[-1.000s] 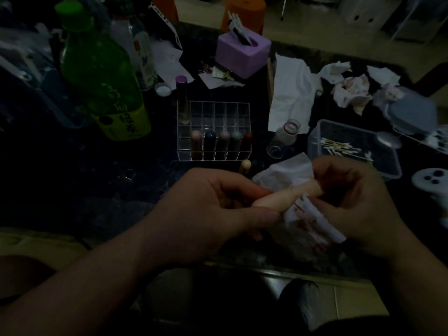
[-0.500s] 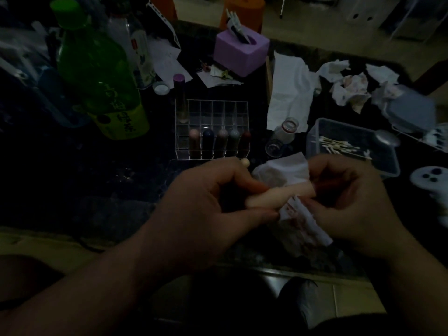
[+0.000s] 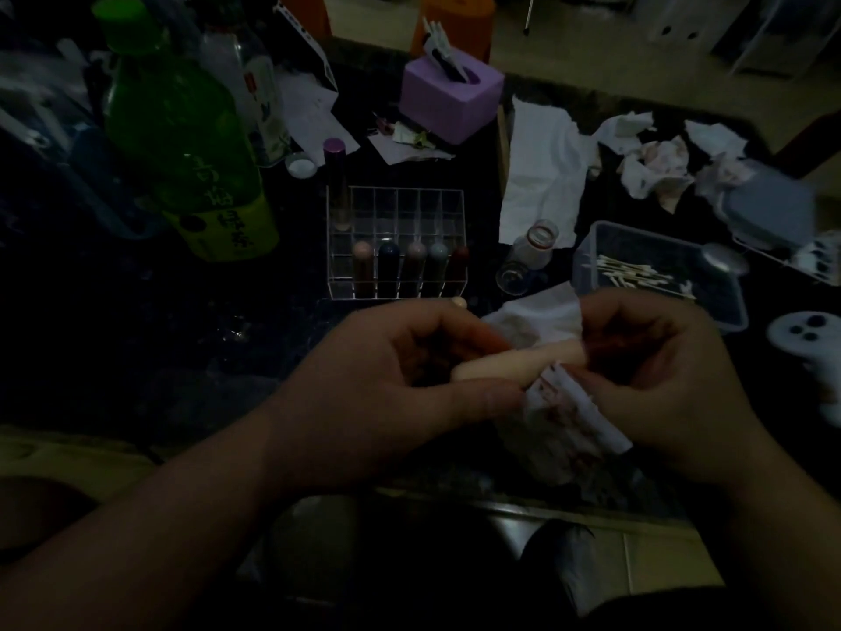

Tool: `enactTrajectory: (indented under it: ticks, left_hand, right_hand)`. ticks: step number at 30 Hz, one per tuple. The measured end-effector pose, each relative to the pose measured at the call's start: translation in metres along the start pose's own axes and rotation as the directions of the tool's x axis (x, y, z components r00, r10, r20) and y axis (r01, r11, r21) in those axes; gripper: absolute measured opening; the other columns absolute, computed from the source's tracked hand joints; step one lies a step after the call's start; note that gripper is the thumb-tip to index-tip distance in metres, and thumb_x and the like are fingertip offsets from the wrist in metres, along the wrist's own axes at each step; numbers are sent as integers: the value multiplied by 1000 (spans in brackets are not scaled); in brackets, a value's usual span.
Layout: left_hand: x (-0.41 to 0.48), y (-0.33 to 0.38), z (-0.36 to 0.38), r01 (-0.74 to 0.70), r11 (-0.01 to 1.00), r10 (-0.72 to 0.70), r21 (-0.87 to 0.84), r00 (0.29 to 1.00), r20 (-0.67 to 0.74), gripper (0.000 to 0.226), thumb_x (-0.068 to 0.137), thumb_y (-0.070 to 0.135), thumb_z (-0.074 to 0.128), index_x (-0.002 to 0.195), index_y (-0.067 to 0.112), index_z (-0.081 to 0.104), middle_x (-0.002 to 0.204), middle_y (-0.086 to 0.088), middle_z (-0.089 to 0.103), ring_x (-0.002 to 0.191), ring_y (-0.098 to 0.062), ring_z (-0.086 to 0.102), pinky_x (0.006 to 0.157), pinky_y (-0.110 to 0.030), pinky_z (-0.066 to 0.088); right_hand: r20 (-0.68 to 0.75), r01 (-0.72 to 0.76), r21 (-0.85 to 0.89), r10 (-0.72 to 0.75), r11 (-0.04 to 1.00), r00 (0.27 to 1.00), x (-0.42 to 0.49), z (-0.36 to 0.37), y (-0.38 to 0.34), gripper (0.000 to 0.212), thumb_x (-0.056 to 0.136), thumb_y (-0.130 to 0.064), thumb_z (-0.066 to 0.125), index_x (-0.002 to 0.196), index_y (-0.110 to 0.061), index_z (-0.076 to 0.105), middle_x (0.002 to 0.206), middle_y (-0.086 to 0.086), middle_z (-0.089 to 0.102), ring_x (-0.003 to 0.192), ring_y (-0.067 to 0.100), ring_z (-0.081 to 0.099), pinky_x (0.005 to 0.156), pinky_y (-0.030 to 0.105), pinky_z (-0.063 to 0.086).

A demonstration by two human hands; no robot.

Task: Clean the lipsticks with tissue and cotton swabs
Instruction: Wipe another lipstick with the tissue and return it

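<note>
Left hand: the left hand (image 3: 391, 384) grasps the held lipstick (image 3: 523, 364), thumb below and fingers curled over its left half.
Right hand: the right hand (image 3: 660, 380) grips the tissue (image 3: 559, 416) round the right end of the held lipstick.
Held lipstick: a pale peach tube, lying nearly level between both hands, above the near edge of the desk (image 3: 159, 321), right of its middle.
Tissue: white with red stains; one part hangs below the hands, another bunches behind the tube.
Organizer: the clear gridded organizer (image 3: 409, 207) stands at the desk middle, beyond the left hand.
Stored lipsticks: 5 lipsticks (image 3: 415, 266) stand upright in the front row; 1 purple-capped tube (image 3: 336, 184) stands in the back left compartment.
Cotton swabs: the cotton swabs (image 3: 632, 275) lie in a clear plastic box (image 3: 587, 261) toward the right edge, just beyond the right hand.
Glass bottle: 1 small glass bottle (image 3: 530, 252) lies tilted between organizer and plastic box.
Used tissues: crumpled tissues (image 3: 655, 168) lie near the far right corner; 1 flat sheet (image 3: 541, 175) lies beside them.
Purple box: the purple box (image 3: 448, 102) stands at the far edge.
Green bottle: the green bottle (image 3: 182, 143) stands upright toward the far left corner.
</note>
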State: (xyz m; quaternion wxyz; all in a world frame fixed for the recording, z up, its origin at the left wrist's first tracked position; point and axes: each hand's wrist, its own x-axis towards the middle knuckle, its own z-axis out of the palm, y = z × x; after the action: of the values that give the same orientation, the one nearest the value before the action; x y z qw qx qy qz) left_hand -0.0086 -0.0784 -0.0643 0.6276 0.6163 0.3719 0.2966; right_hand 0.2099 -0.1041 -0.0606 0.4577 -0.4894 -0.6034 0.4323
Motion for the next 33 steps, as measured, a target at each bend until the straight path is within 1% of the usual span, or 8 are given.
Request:
enactTrajectory:
  ticks: [3,6,9,14,19,25,30,33]
  left_hand:
    - [1,3,-1,101,986,-91,-133,993,79,25,86,28,68,101,9,75,81,-8,75,70,-21,71,66,-26,56]
    - [1,1,0,-34,995,42,95,995,-89,29,72,30,74,100,20,77,89,3,77,81,-10,74,73,-20,57]
    - [0,1,1,-98,985,116,144,986,-120,34,68,30,76,101,23,75,98,10,76,90,-4,72,78,-18,57]
    - [3,6,-1,130,986,-121,-106,989,89,26,87,28,64,103,10,74,84,-7,76,71,-16,70,66,-23,56]
    - [0,2,-4,-37,986,54,164,993,-101,29,67,28,77,94,22,74,94,11,76,87,-5,72,78,-20,58]
    - [3,0,-5,75,995,-84,73,989,124,23,94,32,62,105,16,74,87,0,75,75,-15,68,71,-26,55]
    - [-1,-2,-5,-109,936,135,336,989,-55,30,72,38,75,100,29,75,95,16,75,87,0,70,77,-19,56]
    - [0,-1,-6,-57,961,60,270,998,0,31,76,37,73,105,27,75,97,13,74,90,-3,70,78,-19,56]
  right_hand:
    - [22,3,23,-4,1000,1000,0,1,-1,19,66,-22,74,85,-20,73,82,2,75,73,12,72,66,23,57]
    - [11,16,2,-16,1000,1000,1,0,-1,23,67,-21,75,88,-13,72,83,7,74,74,24,73,66,30,60]
    - [-7,23,-14,-23,1000,1000,2,-1,-1,24,67,-22,75,88,-11,71,85,10,74,75,31,71,67,32,61]
    - [-12,17,-26,-18,1000,1000,0,-1,-1,23,67,-24,75,86,-12,70,84,7,73,74,25,72,68,26,60]
    - [-13,26,-33,-26,999,1000,1,0,0,22,66,-25,75,85,-14,71,83,8,73,73,24,72,67,27,60]
    - [33,16,-5,-16,1000,999,2,0,-1,19,69,-21,74,84,-9,72,83,2,76,74,14,74,67,22,58]
    - [5,-6,-6,6,1000,1000,1,1,2,20,66,-26,77,81,-15,72,80,-1,75,71,12,72,65,21,57]
    - [3,-17,-28,17,999,1000,1,2,1,36,61,-39,86,83,-14,72,82,6,75,71,20,72,65,24,58]
